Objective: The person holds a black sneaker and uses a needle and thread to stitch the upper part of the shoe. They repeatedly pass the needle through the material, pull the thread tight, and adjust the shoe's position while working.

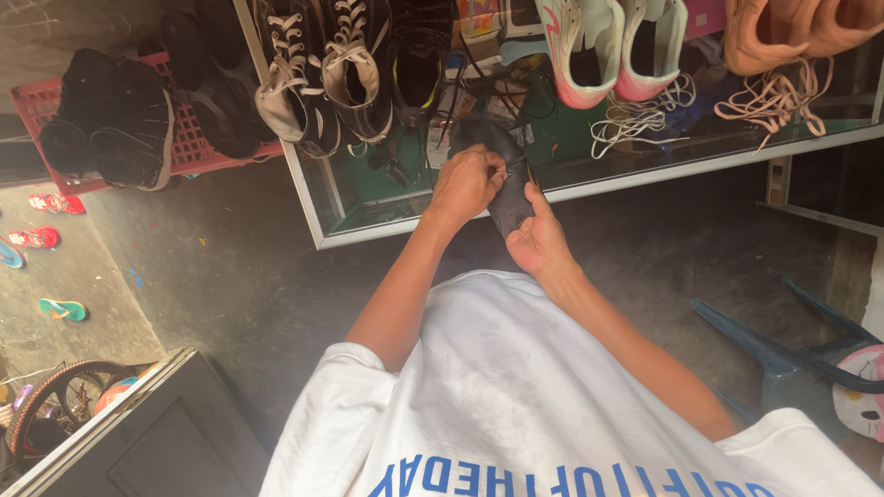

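Left hand point(467, 184) is curled tight over the top of a dark shoe point(502, 170), fingers pinched on something small there, maybe a lace or thread, honestly too small to tell. Right hand point(537, 241) is wrapped around the lower end of that shoe, thumb up along its side, gripping it from below. The shoe sits right in the middle of the frame, held up in front of the edge of a glass cabinet point(645, 170).

Most of the shoe is hidden under the fingers, so I can't say what kind it is. The cabinet top is crowded: black-and-white sneakers point(322, 83), pink-and-white shoes point(612, 51) and tan shoes point(792, 32) all cut off by the top edge, laces dangling.

Floor is dark bare concrete. Red crate point(189, 138) with black shoes in the upper left, flip-flops point(60, 309) scattered at the left edge, a bike wheel point(55, 396) lower left, blue plastic chair point(792, 359) on the right.
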